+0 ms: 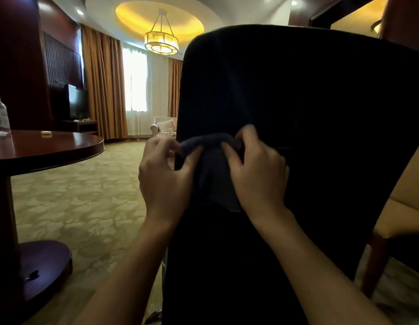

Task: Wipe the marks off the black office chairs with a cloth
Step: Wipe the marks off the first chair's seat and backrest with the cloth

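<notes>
- Holding the dark cloth (213, 170) up, your left hand (165, 174) and right hand (257, 174) pinch its top edge.
- The cloth hangs before the black chair (321, 95).

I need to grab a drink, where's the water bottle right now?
In the head view the water bottle stands at the far left edge, on the round wooden table, left of the black chair.

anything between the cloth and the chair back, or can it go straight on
Nothing visible is in the way. Both the left hand and right hand grip the cloth right in front of the chair back.
</notes>
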{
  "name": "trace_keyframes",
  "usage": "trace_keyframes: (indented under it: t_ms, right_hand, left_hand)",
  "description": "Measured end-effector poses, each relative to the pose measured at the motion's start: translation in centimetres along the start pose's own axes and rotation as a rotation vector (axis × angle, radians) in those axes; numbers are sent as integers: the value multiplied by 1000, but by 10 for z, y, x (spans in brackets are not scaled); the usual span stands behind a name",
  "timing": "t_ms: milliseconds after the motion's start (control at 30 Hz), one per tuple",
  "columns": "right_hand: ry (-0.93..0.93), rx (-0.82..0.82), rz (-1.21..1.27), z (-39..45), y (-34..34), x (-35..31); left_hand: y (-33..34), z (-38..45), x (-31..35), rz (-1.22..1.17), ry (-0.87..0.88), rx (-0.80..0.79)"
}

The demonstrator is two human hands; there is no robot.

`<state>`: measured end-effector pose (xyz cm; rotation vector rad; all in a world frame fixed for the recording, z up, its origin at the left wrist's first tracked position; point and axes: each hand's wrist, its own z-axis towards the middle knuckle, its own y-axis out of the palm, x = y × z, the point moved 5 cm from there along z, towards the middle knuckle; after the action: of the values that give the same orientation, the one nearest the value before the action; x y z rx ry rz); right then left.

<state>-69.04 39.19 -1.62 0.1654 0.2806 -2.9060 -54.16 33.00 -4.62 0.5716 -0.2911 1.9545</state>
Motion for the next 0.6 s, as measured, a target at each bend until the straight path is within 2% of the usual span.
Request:
trace_keyframes:
  t_ms: [300, 467, 600]
  right_hand:
    - [45, 13, 28, -25, 3, 13]
    - [134, 59, 82, -38, -10, 35]
    - [296, -12, 186, -41, -25, 61]
  left_hand:
    - [1, -20, 3, -93, -15, 27]
    - [13, -35, 10, -154, -30, -60]
    - [29, -36, 35, -78, -22, -153]
